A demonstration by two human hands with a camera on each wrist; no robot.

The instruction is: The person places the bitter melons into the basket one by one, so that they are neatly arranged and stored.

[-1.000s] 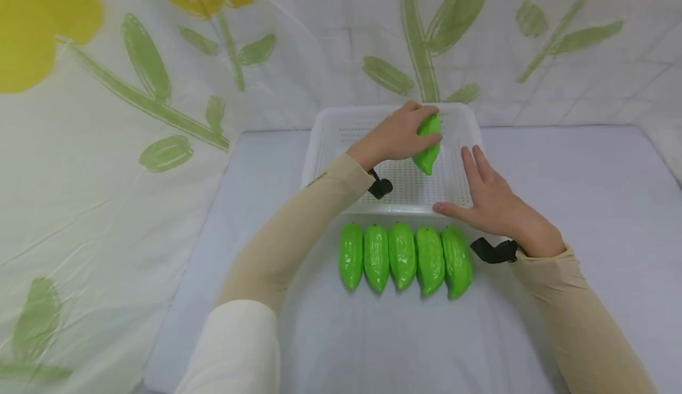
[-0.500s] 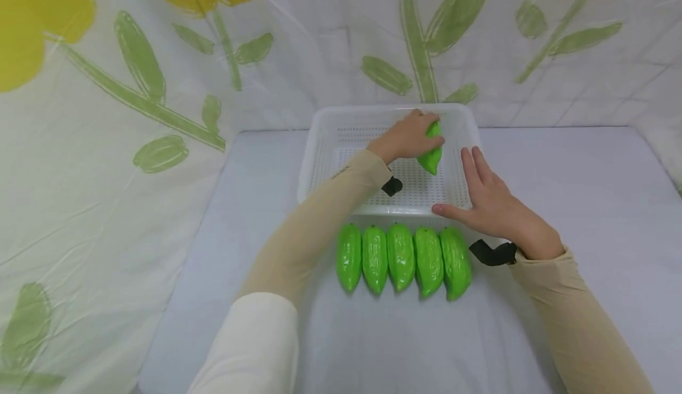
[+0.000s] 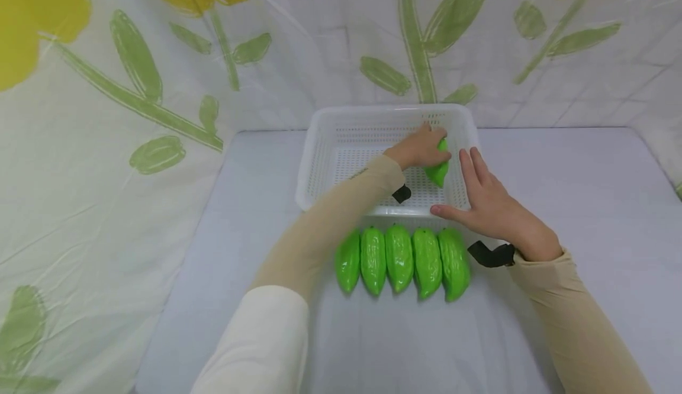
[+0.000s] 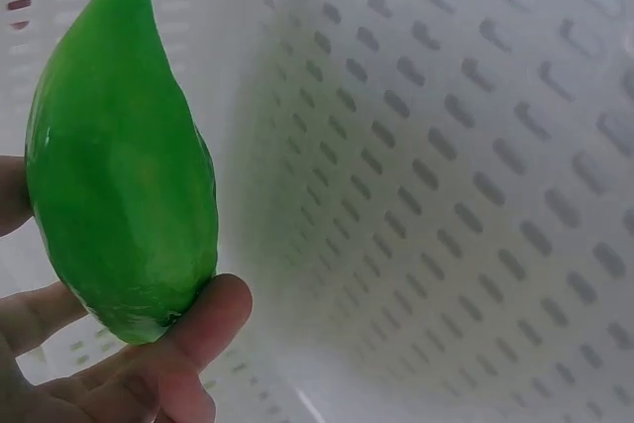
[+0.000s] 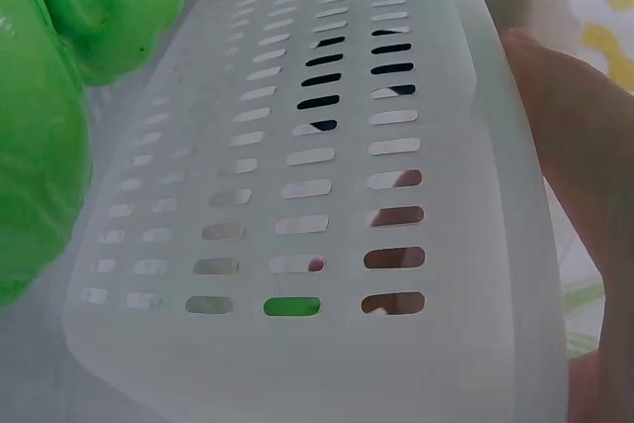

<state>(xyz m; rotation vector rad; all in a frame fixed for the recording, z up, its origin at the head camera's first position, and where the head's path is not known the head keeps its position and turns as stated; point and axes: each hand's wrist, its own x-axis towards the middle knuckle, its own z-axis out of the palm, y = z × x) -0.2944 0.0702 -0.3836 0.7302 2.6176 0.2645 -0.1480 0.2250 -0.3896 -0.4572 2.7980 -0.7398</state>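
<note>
Inside the white perforated basket (image 3: 306,163), near its right side, my left hand (image 3: 421,147) holds a glossy green fruit (image 3: 438,173), long and tapered like a mango. In the left wrist view the thumb and fingers grip this green fruit (image 4: 124,165) by its sides and lower end, close to the slotted wall. My right hand (image 3: 492,207) lies at the basket's front right corner, fingers straight and spread, thumb along the front rim. Part of that right hand (image 5: 584,165) shows beyond the rim in the right wrist view.
Several similar green fruits (image 3: 399,258) lie side by side in a row on the pale table (image 3: 399,341), just in front of the basket. Behind stands a white curtain (image 3: 319,45) with a flower print. My left forearm crosses above the basket's front rim.
My left hand has moved right and slightly toward me within the basket, carrying the green fruit lower, toward the right wall. The right hand has stayed at the corner.
</note>
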